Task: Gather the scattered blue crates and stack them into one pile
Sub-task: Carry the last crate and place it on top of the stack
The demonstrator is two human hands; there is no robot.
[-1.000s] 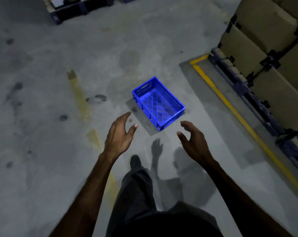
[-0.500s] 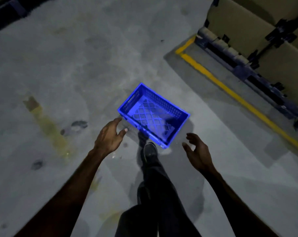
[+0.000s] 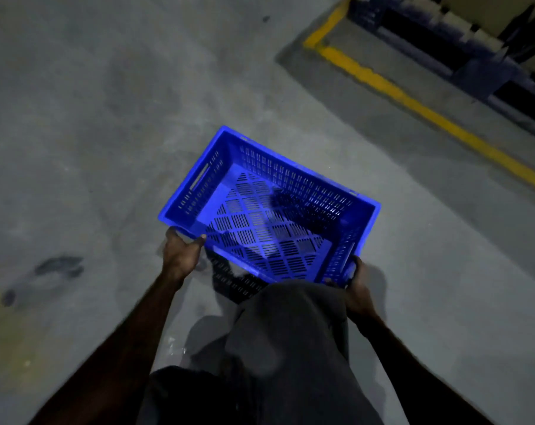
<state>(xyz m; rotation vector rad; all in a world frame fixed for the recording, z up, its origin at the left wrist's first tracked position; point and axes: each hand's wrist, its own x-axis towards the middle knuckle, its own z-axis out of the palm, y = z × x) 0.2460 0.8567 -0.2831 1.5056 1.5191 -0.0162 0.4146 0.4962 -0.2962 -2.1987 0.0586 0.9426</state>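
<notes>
One blue crate (image 3: 294,179), empty and with slotted walls and a lattice floor, sits open side up on the grey concrete floor right in front of me. My left hand (image 3: 180,256) grips the rim at its near left corner. My right hand (image 3: 356,286) is closed around the near right corner by the end-wall handle slot. My bent knee in dark trousers hides the crate's near edge. No other crate is in view.
A yellow painted line (image 3: 413,108) runs diagonally at the upper right, bordering a dark blue pallet rack base (image 3: 481,75) with cardboard boxes. Dark stains (image 3: 57,268) mark the concrete floor on the left.
I have stepped up to the crate and bent over it. Both hands went from open in the air to closed on its near corners.
</notes>
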